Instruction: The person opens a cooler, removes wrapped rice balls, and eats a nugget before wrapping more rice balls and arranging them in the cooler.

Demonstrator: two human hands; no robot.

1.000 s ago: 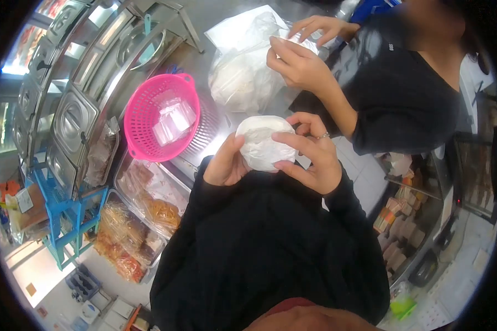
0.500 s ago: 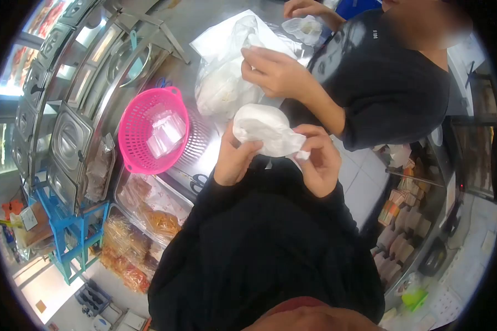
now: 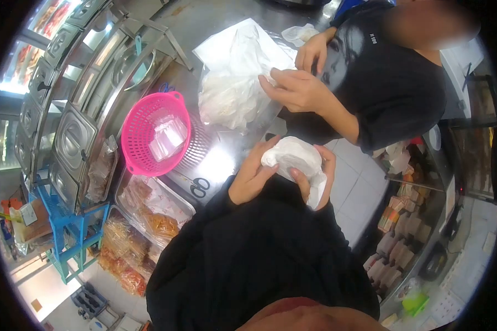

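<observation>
Close to my chest, both hands hold a white, crumpled, paper-like wrapper [image 3: 298, 153]. My left hand [image 3: 253, 175] grips its left side, with the thumb laid on the front. My right hand [image 3: 324, 171] closes around its right side, thumb on the front and fingers behind. A loose white end hangs below the right hand. What the wrapper contains, if anything, is hidden. Beyond it on the metal counter lies a clear plastic bag [image 3: 229, 107] with white material inside, partly over a white sheet [image 3: 209, 48].
A co-worker's hand [image 3: 301, 92] reaches over the counter from the right. A pink basket [image 3: 131, 140] holding small clear packets stands left, near black-handled scissors [image 3: 199, 187]. A tray [image 3: 121, 196] of bagged food sits below it. Lidded steel pans [image 3: 74, 132] line the far left.
Both my hands have moved right and closer to my body with the white wrapper. My right hand has shifted from pinching its end to wrapping its side. The co-worker's hands have moved too.
</observation>
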